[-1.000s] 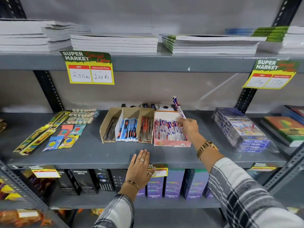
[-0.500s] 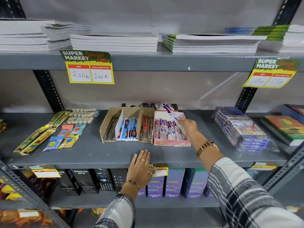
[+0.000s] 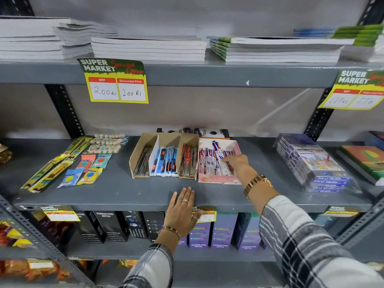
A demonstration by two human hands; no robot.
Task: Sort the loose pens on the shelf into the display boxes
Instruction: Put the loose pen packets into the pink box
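Observation:
A brown cardboard display box (image 3: 166, 140) on the grey middle shelf (image 3: 124, 194) has three compartments: dark pens on the left, blue packets (image 3: 166, 161) in the middle, red packets (image 3: 188, 161) on the right. Right beside it stands a pink display box (image 3: 218, 180) filled with white-blue-red pen packets. My right hand (image 3: 236, 164) reaches into the pink box and pinches one pen packet (image 3: 218, 151), which lies slanted on top of the others. My left hand (image 3: 182, 210) rests flat on the shelf's front edge, fingers apart, holding nothing.
Left on the shelf lie long pencil packs (image 3: 49, 171) and small eraser packets (image 3: 87, 171). Stacked colour-pencil boxes (image 3: 311, 163) and books (image 3: 363, 161) sit at the right. Flat packs (image 3: 193, 130) lie behind the boxes. Notebooks fill the shelf above; bottle boxes (image 3: 222, 231) stand below.
My right hand has lowered the pen packet from upright above the pink box down onto the packets inside it. My left hand has stayed on the shelf edge.

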